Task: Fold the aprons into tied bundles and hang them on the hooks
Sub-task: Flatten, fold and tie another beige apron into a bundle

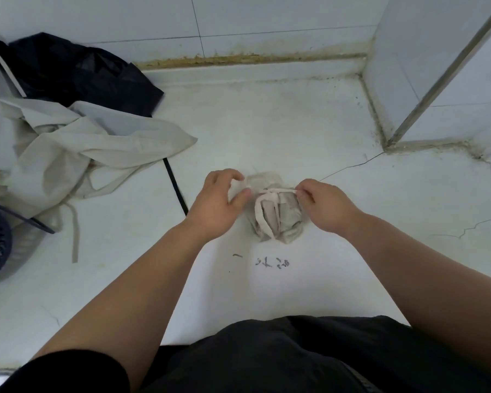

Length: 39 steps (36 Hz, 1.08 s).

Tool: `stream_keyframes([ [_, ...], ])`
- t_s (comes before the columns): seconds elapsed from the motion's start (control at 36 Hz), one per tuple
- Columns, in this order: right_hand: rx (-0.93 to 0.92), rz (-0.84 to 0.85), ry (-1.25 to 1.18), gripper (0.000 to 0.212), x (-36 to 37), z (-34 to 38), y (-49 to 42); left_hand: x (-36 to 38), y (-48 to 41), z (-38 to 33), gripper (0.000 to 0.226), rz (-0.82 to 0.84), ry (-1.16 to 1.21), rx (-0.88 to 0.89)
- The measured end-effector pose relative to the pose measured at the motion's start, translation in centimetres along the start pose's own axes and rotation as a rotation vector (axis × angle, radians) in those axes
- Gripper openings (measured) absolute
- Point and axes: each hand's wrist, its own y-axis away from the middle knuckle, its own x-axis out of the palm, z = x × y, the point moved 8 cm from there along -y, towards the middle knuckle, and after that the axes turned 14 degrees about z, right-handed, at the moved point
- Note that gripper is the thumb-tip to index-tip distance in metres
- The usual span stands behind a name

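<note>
- Apron bundle (278,219) lies on the white table (352,265) between both hands, long axis pointing away from the person.
- Left hand (219,205) grips its left edge; right hand (323,207) pinches the strap (278,190) crossing the top, sideways pull likely next.
- Loose apron (82,143) and black cloth (77,69) lie far left; tiled wall (267,15) behind.

Both my forearms stretched forward, my left hand (219,202) curled on the apron bundle (278,219), my right hand (326,205) pinching its tie (278,190)
</note>
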Motion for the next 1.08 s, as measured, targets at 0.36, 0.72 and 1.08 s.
stream_keyframes([
  [0.36,0.09,0.135,-0.852,0.045,1.9,-1.5,1.1,4.9,-0.5,-0.4,0.03,0.055,0.281,-0.213],
  [0.72,-0.097,0.299,-0.744,0.118,1.6,0.6,3.6,5.0,1.3,-3.6,0.042,-0.09,1.17,-0.056],
  [1.08,-0.175,-0.043,-0.462,0.023,-3.8,5.5,9.4,1.5,7.1,-6.5,0.014,-0.196,1.269,0.088],
])
